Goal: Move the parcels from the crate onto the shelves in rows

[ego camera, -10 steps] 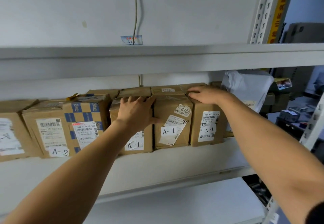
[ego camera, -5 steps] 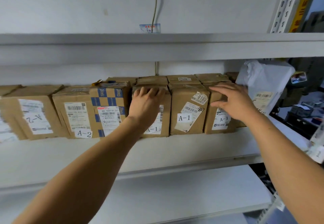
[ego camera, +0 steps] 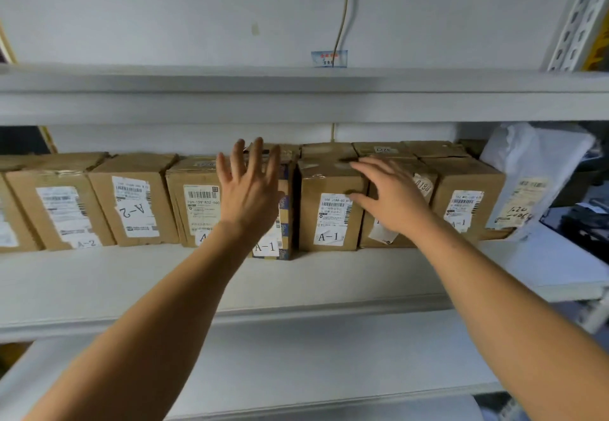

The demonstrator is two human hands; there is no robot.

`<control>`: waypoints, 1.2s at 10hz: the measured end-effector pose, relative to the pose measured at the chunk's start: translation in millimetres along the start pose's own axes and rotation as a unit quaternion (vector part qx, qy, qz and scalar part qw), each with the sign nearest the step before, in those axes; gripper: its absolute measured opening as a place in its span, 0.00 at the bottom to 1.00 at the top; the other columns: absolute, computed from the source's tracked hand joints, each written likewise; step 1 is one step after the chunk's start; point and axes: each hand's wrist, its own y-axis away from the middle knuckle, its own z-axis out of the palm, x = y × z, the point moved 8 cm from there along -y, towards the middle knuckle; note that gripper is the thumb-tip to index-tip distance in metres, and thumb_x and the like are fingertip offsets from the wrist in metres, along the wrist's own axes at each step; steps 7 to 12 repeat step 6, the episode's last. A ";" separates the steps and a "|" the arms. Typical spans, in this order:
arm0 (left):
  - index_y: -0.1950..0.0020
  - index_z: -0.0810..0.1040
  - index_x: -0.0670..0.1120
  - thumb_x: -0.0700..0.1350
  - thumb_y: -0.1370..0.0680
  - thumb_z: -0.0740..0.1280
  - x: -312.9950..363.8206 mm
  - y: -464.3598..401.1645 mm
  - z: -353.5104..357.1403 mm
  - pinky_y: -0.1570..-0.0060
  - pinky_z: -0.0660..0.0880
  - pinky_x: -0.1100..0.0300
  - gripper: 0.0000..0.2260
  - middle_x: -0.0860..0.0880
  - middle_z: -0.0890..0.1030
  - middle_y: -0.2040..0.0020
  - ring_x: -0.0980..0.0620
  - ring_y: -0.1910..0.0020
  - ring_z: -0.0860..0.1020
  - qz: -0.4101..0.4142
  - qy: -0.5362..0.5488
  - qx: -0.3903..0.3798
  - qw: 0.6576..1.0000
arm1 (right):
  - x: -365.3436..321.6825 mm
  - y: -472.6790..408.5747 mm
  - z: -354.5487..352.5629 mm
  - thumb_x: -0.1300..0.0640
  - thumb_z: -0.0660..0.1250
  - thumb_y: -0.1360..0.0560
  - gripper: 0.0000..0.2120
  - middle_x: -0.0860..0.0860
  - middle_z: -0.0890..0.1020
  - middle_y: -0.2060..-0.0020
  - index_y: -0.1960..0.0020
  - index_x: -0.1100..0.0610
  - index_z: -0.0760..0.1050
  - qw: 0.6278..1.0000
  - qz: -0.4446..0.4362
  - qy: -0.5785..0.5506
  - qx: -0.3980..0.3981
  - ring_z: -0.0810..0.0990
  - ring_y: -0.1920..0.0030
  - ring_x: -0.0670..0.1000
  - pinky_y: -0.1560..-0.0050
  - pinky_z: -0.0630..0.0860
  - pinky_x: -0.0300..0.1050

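Both hands, left hand [ego camera: 252, 190] and right hand [ego camera: 393, 196], are hovering released, seemingly straightening the boxes [ego camera: 331, 209] on the shelf [ego camera: 197, 282]; next probably calls for fetching another parcel.

Both bare forearms reach up into the frame, the left from 7 o'clock and the right from 4 o'clock, converging toward the centre. The left hand [ego camera: 249, 190] is seen from the back, wrist straight, fingers straight and fanned apart, tips pointing to 12 o'clock, thumb out toward 2 o'clock. It holds nothing. The right hand [ego camera: 392, 196] is also seen from the back, its wrist angled so the fingers point to about 10 o'clock. Its fingers are extended and slightly spread, with the thumb lowest, pointing toward 9 o'clock. It grips nothing. The two hands sit level with each other, near but apart.
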 end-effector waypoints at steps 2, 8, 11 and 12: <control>0.22 0.67 0.48 0.50 0.23 0.75 -7.5 -0.1 19.5 0.40 0.77 0.35 0.32 0.39 0.72 0.30 0.29 0.31 0.68 -0.024 0.034 -0.029 0.999 | -8.3 -7.7 15.3 0.53 0.71 0.19 0.22 0.46 0.79 0.29 0.26 0.47 0.77 0.998 0.012 -0.019 0.060 0.73 0.27 0.54 0.28 0.70 0.55; 0.18 0.61 0.48 0.58 0.21 0.71 -0.9 12.7 0.5 0.24 0.61 0.33 0.36 0.41 0.65 0.20 0.36 0.20 0.60 0.004 0.005 -0.013 1.000 | -15.9 5.2 16.3 0.46 0.70 0.18 0.30 0.51 0.68 0.19 0.19 0.49 0.67 1.000 -0.015 -0.007 0.023 0.61 0.18 0.57 0.17 0.54 0.60; 0.18 0.61 0.48 0.58 0.21 0.71 -0.9 12.7 0.5 0.24 0.61 0.33 0.36 0.41 0.65 0.20 0.36 0.20 0.60 0.004 0.005 -0.013 1.000 | -15.9 5.2 16.3 0.46 0.70 0.18 0.30 0.51 0.68 0.19 0.19 0.49 0.67 1.000 -0.015 -0.007 0.023 0.61 0.18 0.57 0.17 0.54 0.60; 0.18 0.61 0.48 0.58 0.21 0.71 -0.9 12.7 0.5 0.24 0.61 0.33 0.36 0.41 0.65 0.20 0.36 0.20 0.60 0.004 0.005 -0.013 1.000 | -15.9 5.2 16.3 0.46 0.70 0.18 0.30 0.51 0.68 0.19 0.19 0.49 0.67 1.000 -0.015 -0.007 0.023 0.61 0.18 0.57 0.17 0.54 0.60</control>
